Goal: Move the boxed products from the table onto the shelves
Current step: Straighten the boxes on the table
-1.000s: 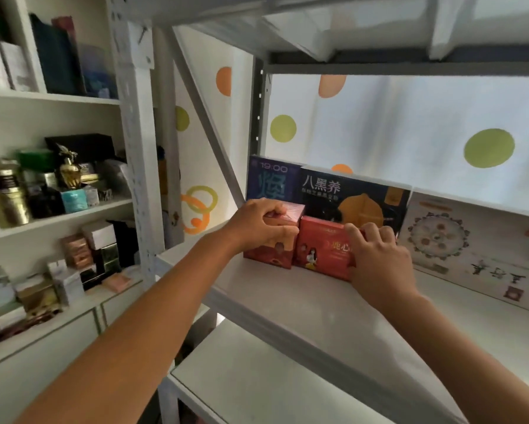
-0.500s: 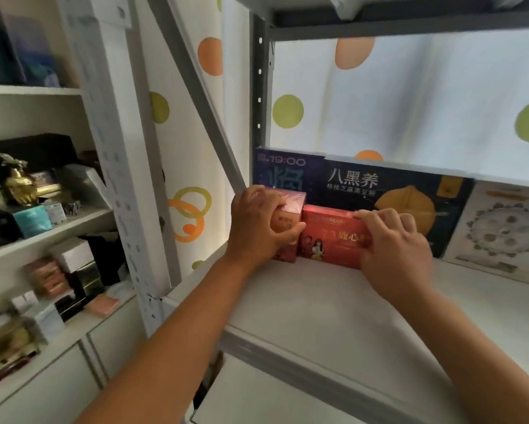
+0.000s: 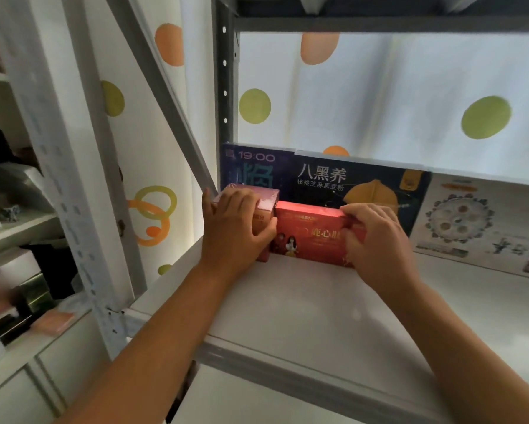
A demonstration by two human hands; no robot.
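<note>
Two small boxes stand side by side on the white shelf, near its back left corner. My left hand grips the dark red box on the left, fingers curled over its top and thumb on its front right edge. My right hand holds the right end of the bright red box, fingers curled over its top edge. The two boxes touch each other. Behind them a blue box and a dark navy box stand upright against the back.
A flat white box with a round pattern leans at the back right. A grey diagonal brace and upright post frame the shelf's left side. Another shelving unit on the left holds several small boxes. A dotted curtain hangs behind.
Both boxes have slid further back on the shelf and now sit close to the large boxes behind. My view has come closer and shifted right; both hands keep their hold.
</note>
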